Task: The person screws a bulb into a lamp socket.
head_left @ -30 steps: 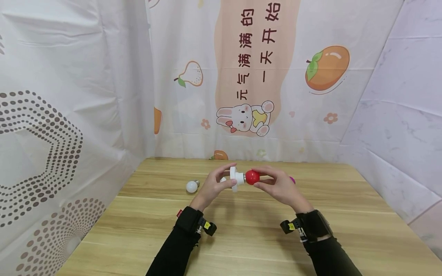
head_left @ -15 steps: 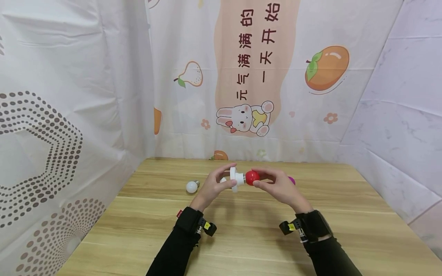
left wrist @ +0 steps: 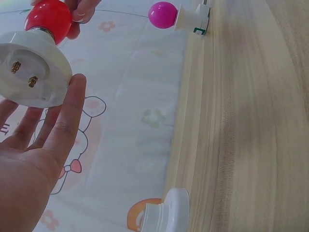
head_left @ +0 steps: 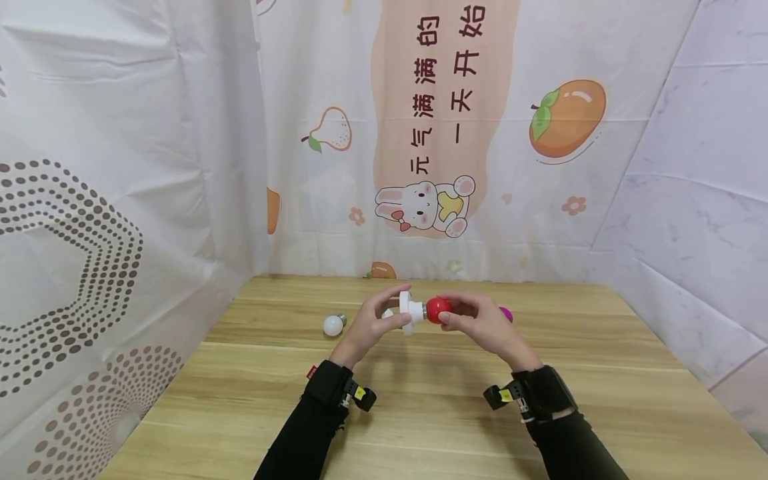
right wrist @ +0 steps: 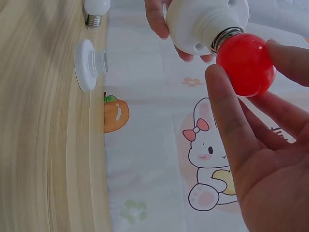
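Above the table, my left hand (head_left: 367,327) holds a white lamp socket (head_left: 405,312) by its round base, between thumb and fingers. Two brass terminals show on its underside in the left wrist view. My right hand (head_left: 489,328) pinches a red light bulb (head_left: 437,311) by its globe. The bulb lies sideways, its metal screw base at the socket's mouth. Some thread still shows between globe and socket in the right wrist view (right wrist: 226,38). How deep the hidden part sits, I cannot tell.
On the wooden table (head_left: 420,413), a white bulb (head_left: 333,325) lies left of my left hand. A second white socket (right wrist: 86,65) stands behind that hand. A magenta bulb (left wrist: 162,15) in a white socket (left wrist: 190,20) is behind my right hand. Printed curtains (head_left: 312,220) hang around.
The red bulb has shifted very slightly left and down, towards the socket. My right fingers and thumb have moved a little on its globe. My left hand and the socket hold almost still.
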### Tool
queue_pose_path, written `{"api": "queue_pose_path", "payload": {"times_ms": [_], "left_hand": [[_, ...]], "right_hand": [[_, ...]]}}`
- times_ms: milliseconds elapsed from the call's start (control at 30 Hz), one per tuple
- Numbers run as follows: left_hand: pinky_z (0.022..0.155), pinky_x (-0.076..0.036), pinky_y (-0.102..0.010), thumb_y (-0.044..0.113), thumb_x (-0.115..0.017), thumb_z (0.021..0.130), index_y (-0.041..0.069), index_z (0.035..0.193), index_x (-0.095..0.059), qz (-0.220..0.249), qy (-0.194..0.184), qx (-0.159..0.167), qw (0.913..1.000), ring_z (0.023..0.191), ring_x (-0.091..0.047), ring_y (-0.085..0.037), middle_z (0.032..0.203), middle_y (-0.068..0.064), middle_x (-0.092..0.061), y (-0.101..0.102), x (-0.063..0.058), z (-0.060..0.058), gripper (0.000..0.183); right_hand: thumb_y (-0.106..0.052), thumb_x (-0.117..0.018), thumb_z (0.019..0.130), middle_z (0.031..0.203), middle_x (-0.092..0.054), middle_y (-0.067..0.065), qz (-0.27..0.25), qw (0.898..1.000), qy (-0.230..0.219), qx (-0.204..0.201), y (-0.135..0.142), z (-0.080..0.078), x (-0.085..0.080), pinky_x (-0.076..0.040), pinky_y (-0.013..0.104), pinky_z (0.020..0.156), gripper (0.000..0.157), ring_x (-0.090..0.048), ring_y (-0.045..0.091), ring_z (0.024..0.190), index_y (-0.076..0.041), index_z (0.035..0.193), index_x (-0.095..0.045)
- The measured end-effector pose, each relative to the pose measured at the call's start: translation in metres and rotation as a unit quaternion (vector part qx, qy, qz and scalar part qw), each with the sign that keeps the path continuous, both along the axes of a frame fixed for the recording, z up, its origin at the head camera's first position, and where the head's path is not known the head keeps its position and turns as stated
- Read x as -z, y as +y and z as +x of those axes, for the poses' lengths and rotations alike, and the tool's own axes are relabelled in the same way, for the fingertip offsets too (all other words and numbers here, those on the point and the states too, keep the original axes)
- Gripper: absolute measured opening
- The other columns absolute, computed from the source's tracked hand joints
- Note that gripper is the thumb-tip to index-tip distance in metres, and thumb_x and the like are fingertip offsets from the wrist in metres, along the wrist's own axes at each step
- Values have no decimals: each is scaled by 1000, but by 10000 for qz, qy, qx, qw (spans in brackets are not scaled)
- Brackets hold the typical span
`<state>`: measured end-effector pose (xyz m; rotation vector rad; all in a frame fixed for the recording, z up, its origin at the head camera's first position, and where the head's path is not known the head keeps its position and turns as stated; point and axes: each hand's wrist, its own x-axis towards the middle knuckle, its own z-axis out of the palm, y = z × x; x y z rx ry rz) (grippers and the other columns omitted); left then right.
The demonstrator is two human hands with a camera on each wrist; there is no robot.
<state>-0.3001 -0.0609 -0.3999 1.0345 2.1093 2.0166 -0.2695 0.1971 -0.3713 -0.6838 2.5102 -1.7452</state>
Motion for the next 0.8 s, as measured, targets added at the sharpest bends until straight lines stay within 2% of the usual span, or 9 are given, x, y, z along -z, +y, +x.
{"api": "queue_pose_path", "payload": {"times_ms": [100, 200, 367, 467, 633, 700, 800], "left_hand": [[91, -53, -36, 18, -69, 95, 7, 150, -48, 5, 20, -1, 10000, 129, -51, -31, 150, -12, -48, 0, 0, 0, 60], [91, -53, -36, 18, -69, 95, 7, 151, -48, 8, 18, 4, 10000, 129, -51, -31, 150, -12, -48, 0, 0, 0, 60], [91, -53, -36, 17, -69, 95, 7, 151, -48, 19, 1, 10, 10000, 128, -51, -31, 148, -12, -49, -1, 0, 1, 60], [90, -53, -37, 18, -69, 95, 7, 151, -48, 26, -6, 17, 10000, 128, -51, -31, 148, -12, -49, -1, 0, 0, 60], [90, -54, -36, 17, -67, 96, 7, 151, -47, 65, -105, 53, 9999, 128, -51, -30, 148, -13, -48, -1, 0, 0, 59], [90, -55, -36, 15, -65, 97, 6, 151, -47, 93, -123, 63, 9999, 128, -51, -31, 148, -14, -48, -1, 0, 1, 57], [90, -55, -36, 13, -64, 98, 4, 151, -47, 113, -107, 54, 9999, 128, -50, -32, 148, -15, -47, -2, -1, 1, 56]], "right_hand": [[-23, -76, 93, 119, -66, 19, -22, 10000, -34, 18, 0, 0, 1, -59, 46, 87, 50, -69, 29, 98, 0, 135, -61], [-23, -76, 94, 118, -66, 20, -61, 9999, -90, 41, -1, 0, 1, -59, 45, 86, 50, -70, 29, 98, 0, 135, -61], [-24, -74, 95, 116, -67, 20, -145, 9997, -183, 24, -2, 1, -1, -60, 37, 83, 47, -71, 34, 95, 2, 133, -62], [-25, -74, 95, 115, -67, 20, -143, 9998, -166, 13, -3, 1, -1, -60, 40, 84, 47, -71, 36, 95, 2, 132, -62], [-26, -73, 96, 120, -67, 19, 76, 10000, 25, 49, -3, 2, -1, -59, 39, 85, 50, -71, 28, 97, 1, 136, -60], [-27, -74, 95, 122, -67, 18, 233, 9995, 180, 115, -2, 2, -1, -60, 34, 84, 52, -71, 28, 100, -1, 138, -59], [-25, -77, 92, 125, -67, 16, 363, 9980, 477, 176, -2, 3, -1, -59, 33, 87, 56, -68, 30, 108, -4, 141, -59]]}}
